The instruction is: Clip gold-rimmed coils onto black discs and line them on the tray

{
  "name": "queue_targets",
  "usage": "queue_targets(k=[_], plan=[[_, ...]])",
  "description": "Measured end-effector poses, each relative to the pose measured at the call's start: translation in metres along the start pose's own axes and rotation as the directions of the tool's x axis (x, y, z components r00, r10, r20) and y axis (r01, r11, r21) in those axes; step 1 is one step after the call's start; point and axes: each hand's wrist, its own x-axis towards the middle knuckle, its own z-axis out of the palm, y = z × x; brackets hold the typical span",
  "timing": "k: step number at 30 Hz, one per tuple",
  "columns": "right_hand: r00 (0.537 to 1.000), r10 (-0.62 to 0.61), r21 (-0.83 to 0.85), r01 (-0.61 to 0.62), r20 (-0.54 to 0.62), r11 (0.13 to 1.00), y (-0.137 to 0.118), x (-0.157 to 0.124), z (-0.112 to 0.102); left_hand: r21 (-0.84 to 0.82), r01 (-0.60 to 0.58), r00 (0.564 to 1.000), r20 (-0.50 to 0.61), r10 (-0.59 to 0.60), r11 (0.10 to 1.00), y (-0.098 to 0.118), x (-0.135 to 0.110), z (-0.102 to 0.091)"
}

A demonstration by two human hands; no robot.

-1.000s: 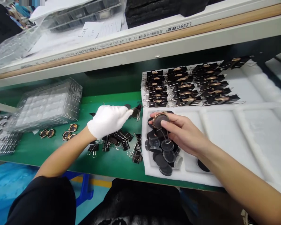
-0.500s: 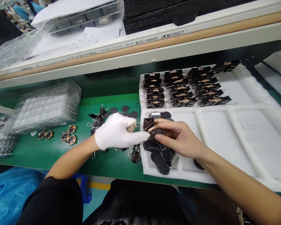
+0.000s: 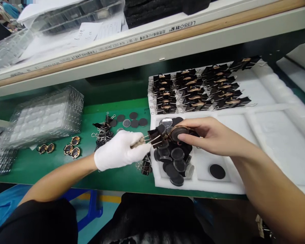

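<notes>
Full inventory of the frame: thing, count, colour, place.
Held binder clip: one, black, left hand
Held round piece: one, dark, gold-rimmed, right hand
Loose binder clips: pile, black, by left hand
Clipped pieces: rows, black-gold, far foam
Foam: count unclear, white, bench right
Disc pile: many, dark and clear, near-left foam compartment
Lone disc: one, black, next compartment
Bench discs: several, mostly dark, beyond left hand
Gold-rimmed pieces: five, gold and dark, bench left
Plastic trays: two stacks, clear, left
Bench: one, green, below shelf
Shelf: one, white, above bench
Papers: several, white, on shelf
Stool: one, blue, below bench
Left hand: one, white-gloved, centre
Right hand: one, bare, right of centre
</notes>
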Motion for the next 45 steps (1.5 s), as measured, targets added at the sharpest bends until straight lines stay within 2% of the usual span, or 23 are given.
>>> queue_targets(k=[3, 7, 13, 18, 21, 23, 25, 27, 28, 31, 34, 35, 36, 37, 39, 41, 42, 45], plan=[[0.998, -0.013, -0.077, 0.019, 0.068, 0.997, 0.006, 0.003, -0.003, 0.069, -0.072, 0.994, 0.083, 0.066, 0.995, 0.002, -0.005, 0.002], [0.988, -0.052, -0.095, 0.066, 0.143, 0.993, 0.011, 0.004, 0.005, 0.173, -0.132, 0.983, 0.151, 0.106, 0.976, 0.002, -0.001, 0.002], [0.969, -0.105, -0.173, 0.146, 0.225, 0.974, 0.011, 0.003, 0.007, 0.245, -0.213, 0.965, 0.204, 0.164, 0.946, 0.006, 0.006, 0.004], [0.973, -0.102, -0.292, 0.162, 0.209, 0.943, 0.013, 0.000, 0.007, 0.304, -0.233, 0.959, 0.227, 0.168, 0.924, 0.006, 0.013, 0.003], [0.979, -0.172, -0.353, 0.200, 0.111, 0.914, 0.013, -0.002, 0.008, 0.386, -0.213, 0.969, 0.198, 0.145, 0.898, 0.007, 0.017, -0.008], [0.962, -0.273, -0.464, 0.236, -0.014, 0.854, 0.011, -0.002, 0.009, 0.303, -0.158, 0.981, 0.155, 0.115, 0.940, 0.008, 0.018, -0.016], [0.921, -0.376, -0.596, 0.245, -0.103, 0.765, 0.009, -0.003, 0.010, 0.018, -0.061, 0.988, 0.145, 0.058, 0.998, 0.010, 0.019, -0.018], [0.894, -0.434, -0.674, 0.254, -0.111, 0.694, 0.008, -0.003, 0.012, -0.289, 0.072, 0.980, 0.198, -0.014, 0.954, 0.012, 0.019, -0.015], [0.891, -0.445, -0.687, 0.265, -0.094, 0.676, 0.008, -0.004, 0.013, -0.379, 0.126, 0.972, 0.233, -0.037, 0.917, 0.012, 0.019, -0.011], [0.888, -0.452, -0.691, 0.277, -0.081, 0.668, 0.013, -0.008, 0.017, -0.437, 0.155, 0.969, 0.243, -0.050, 0.886, 0.014, 0.021, 0.000], [0.833, -0.487, -0.696, 0.187, -0.261, 0.693, 0.017, -0.011, 0.015, -0.437, 0.085, 0.989, 0.149, -0.021, 0.896, 0.014, 0.020, 0.005], [0.824, -0.472, -0.667, 0.163, -0.314, 0.727, 0.017, -0.012, 0.012, -0.423, 0.073, 0.992, 0.123, -0.023, 0.903, 0.014, 0.019, 0.005], [0.841, -0.429, -0.610, 0.157, -0.330, 0.777, 0.016, -0.013, 0.009, -0.396, 0.063, 0.995, 0.100, -0.025, 0.916, 0.013, 0.018, 0.004], [0.886, -0.356, -0.524, 0.162, -0.295, 0.836, 0.013, -0.014, 0.005, -0.360, 0.053, 0.997, 0.077, -0.026, 0.931, 0.013, 0.017, 0.003], [0.976, -0.193, -0.289, 0.158, -0.098, 0.944, 0.006, -0.015, -0.002, -0.280, 0.033, 0.999, 0.042, -0.022, 0.960, 0.011, 0.015, 0.002], [0.994, -0.080, -0.062, 0.085, 0.079, 0.994, -0.001, -0.014, -0.004, -0.222, 0.021, 1.000, 0.020, -0.017, 0.975, 0.010, 0.013, 0.002], [0.995, -0.038, 0.016, 0.037, 0.098, 0.999, -0.004, -0.013, -0.003, -0.209, 0.018, 1.000, 0.016, -0.015, 0.978, 0.009, 0.013, 0.003], [0.994, 0.109, 0.069, -0.108, -0.012, 0.992, -0.008, -0.007, 0.010, -0.162, 0.013, 1.000, 0.013, -0.011, 0.987, 0.010, 0.013, 0.005]])
